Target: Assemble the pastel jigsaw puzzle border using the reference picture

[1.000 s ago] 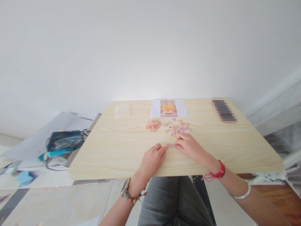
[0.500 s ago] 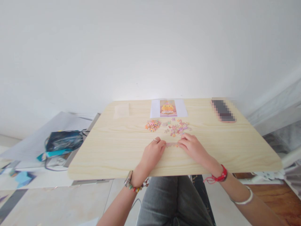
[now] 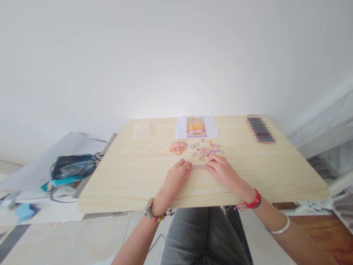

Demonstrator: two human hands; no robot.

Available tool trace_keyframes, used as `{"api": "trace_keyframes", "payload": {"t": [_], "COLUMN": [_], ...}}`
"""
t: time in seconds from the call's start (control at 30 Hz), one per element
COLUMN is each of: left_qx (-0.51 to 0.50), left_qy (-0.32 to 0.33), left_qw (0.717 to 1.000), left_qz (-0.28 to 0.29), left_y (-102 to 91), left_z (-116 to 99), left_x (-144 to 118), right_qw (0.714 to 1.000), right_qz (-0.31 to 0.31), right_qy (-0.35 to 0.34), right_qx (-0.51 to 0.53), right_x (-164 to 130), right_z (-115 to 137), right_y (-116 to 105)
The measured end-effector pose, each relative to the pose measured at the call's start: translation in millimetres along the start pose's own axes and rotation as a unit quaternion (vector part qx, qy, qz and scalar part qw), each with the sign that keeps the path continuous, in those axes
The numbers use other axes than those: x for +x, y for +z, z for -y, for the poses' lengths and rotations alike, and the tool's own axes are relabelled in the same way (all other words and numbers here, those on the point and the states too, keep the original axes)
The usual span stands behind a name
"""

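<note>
A narrow pink strip of joined jigsaw puzzle pieces [image 3: 198,167] lies on the wooden table between my hands. My left hand [image 3: 176,176] has its fingertips closed on the strip's left end. At the right end, the fingers of my right hand [image 3: 223,172] pinch the strip too. Just beyond, loose pink and purple puzzle pieces [image 3: 208,150] are spread out. To their left sits a tight heap of puzzle pieces [image 3: 178,147]. Behind both lies a white sheet with a printed picture [image 3: 196,127] of a yellow figure.
A phone [image 3: 260,129], blurred out, lies at the table's [image 3: 116,184] back right. Near the back left is a pale translucent sheet [image 3: 141,131]. A dark bag [image 3: 73,167] with teal trim rests on a lower surface left of the table. A white wall [image 3: 176,59] stands behind.
Both hands have shifted slightly up and left in view, still on the two ends of the strip. The piles and the printed sheet look the same.
</note>
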State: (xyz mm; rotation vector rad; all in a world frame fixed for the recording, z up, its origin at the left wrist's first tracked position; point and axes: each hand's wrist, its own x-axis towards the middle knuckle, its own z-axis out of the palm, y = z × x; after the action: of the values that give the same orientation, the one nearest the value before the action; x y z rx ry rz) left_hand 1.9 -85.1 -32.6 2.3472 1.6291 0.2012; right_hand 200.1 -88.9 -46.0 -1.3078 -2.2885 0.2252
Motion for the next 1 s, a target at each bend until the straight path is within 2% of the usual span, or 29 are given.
{"api": "trace_keyframes", "payload": {"t": [0.13,0.23,0.37,0.53,0.7,1.0], "left_qx": [-0.006,-0.003,0.003,-0.001,-0.005,-0.002], "left_qy": [-0.002,-0.003,-0.018,-0.029,-0.04,-0.047], "left_qw": [1.0,1.0,1.0,1.0,0.999,0.999], "left_qz": [-0.004,-0.014,-0.011,-0.007,0.006,0.004], "left_y": [-10.4,-18.4,-20.6,-13.9,-11.4,-10.1], "left_z": [0.2,4.0,12.1,18.5,17.6,16.6], "left_x": [-2.7,-6.9,-11.3,-13.0,-14.0,-14.3], "right_qw": [0.999,0.998,0.998,0.998,0.998,0.998], "right_qz": [-0.035,-0.051,-0.027,0.004,0.016,0.036], "right_qy": [0.009,0.024,0.042,0.052,0.06,0.054], "right_qx": [-0.008,-0.008,-0.024,-0.038,-0.021,-0.021], "right_x": [0.1,2.3,6.0,7.7,5.9,11.6], "right_z": [-10.0,-28.9,-61.2,-89.3,-95.8,-88.7], "right_y": [-13.3,-29.9,-44.0,-41.6,-35.4,-30.9]}}
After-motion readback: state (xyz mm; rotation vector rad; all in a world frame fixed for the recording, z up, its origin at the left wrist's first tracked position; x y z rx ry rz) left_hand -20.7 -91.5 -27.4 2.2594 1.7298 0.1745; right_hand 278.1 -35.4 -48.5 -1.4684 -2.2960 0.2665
